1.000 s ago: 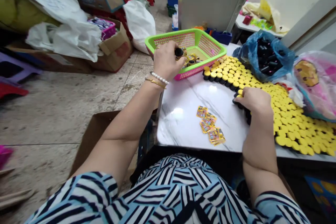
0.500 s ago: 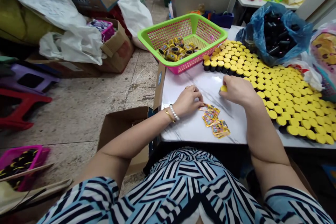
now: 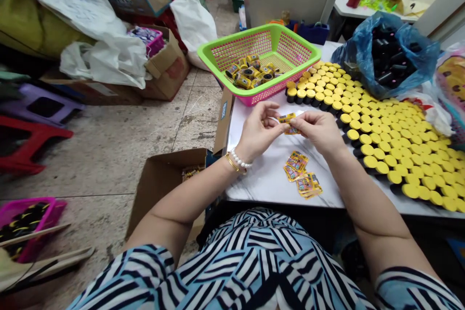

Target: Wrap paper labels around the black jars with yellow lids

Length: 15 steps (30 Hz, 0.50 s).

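Observation:
My left hand (image 3: 257,131) and my right hand (image 3: 318,130) meet above the white marble table (image 3: 261,174), both pinching a small yellow sticker (image 3: 287,119) between thumb and fingers. My right hand seems to hold a black yellow-capped tube too, but my fingers mostly hide it. A small pile of the same stickers (image 3: 302,174) lies on the table just below my hands. To the right stand several rows of black tubes with yellow caps (image 3: 392,135). A green and pink basket (image 3: 232,48) at the table's far edge holds several labelled tubes (image 3: 250,73).
A blue plastic bag (image 3: 385,53) of black tubes sits at the back right beside a pink printed bag (image 3: 452,82). An open cardboard box (image 3: 163,184) stands on the floor left of the table. Boxes, white bags and plastic stools crowd the floor at left.
My left hand picked a sticker off the pile and lifted it. My right hand came in from the tube rows and now pinches the sticker's other side.

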{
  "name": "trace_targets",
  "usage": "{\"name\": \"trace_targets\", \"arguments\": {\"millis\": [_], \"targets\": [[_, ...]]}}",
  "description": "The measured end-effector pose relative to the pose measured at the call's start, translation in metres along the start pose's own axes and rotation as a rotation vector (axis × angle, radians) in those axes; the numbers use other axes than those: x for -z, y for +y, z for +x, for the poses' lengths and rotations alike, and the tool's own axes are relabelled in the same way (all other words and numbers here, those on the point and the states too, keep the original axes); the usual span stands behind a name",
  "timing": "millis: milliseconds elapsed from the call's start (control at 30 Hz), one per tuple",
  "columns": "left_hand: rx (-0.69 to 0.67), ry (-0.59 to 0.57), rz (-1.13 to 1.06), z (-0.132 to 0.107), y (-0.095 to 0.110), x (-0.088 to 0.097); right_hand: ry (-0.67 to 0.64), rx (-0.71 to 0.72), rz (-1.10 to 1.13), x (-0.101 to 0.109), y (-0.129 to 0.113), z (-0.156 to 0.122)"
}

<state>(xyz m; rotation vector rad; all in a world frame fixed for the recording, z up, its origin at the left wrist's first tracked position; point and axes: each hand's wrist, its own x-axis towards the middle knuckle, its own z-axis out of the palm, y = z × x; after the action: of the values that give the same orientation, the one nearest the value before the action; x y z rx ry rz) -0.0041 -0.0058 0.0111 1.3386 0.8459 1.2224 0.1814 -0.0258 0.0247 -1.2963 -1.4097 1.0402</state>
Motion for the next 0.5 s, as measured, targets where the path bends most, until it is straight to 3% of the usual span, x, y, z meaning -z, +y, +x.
{"name": "trace_targets", "arguments": {"millis": [100,233,500], "targets": [[0.033,0.11,-0.034,-0.009,0.005,0.0,0.128,0.023,-0.034,-0.012,0.007,0.001],[0.154,0.089,-0.116,-0.019,0.01,0.0,0.264,0.119,-0.173,-0.02,0.008,-0.006],[0.226,0.108,-0.235,-0.02,0.011,0.0,0.311,0.295,-0.27,-0.023,0.004,-0.014]]}}
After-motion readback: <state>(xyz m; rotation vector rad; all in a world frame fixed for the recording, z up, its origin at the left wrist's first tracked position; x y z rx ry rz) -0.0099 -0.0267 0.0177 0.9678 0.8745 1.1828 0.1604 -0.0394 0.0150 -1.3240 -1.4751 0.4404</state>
